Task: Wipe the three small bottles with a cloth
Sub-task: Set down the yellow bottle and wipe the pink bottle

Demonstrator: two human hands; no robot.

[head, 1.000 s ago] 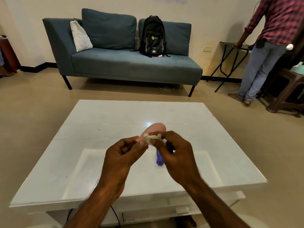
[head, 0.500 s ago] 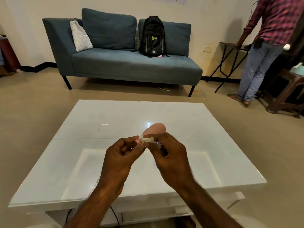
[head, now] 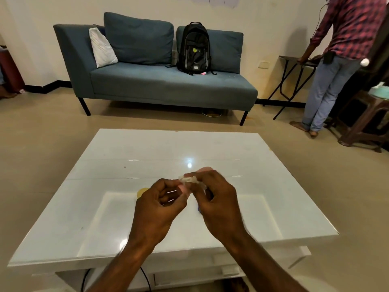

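Over the middle of the white table (head: 280, 186) my two hands meet. My left hand (head: 157, 209) pinches the near end of a small pink bottle (head: 205, 169), which points away to the right and is mostly hidden. My right hand (head: 219, 199) presses a small whitish cloth (head: 189, 179) around that bottle. A yellow bottle (head: 141, 192) lies on the table and peeks out left of my left hand. Only a sliver of a blue-purple bottle (head: 199, 210) shows between my hands, low on the table.
A blue sofa (head: 168, 85) with a black backpack (head: 195, 49) stands beyond the table. At the right a person (head: 341, 60) stands by a folding side table (head: 294, 60), next to a dark wooden stool (head: 366, 121). A cable (head: 145, 279) hangs under the table's near edge.
My right hand with the cloth has slid along the pink bottle and now covers most of it. The yellow bottle has come into view; the blue-purple one is nearly hidden.
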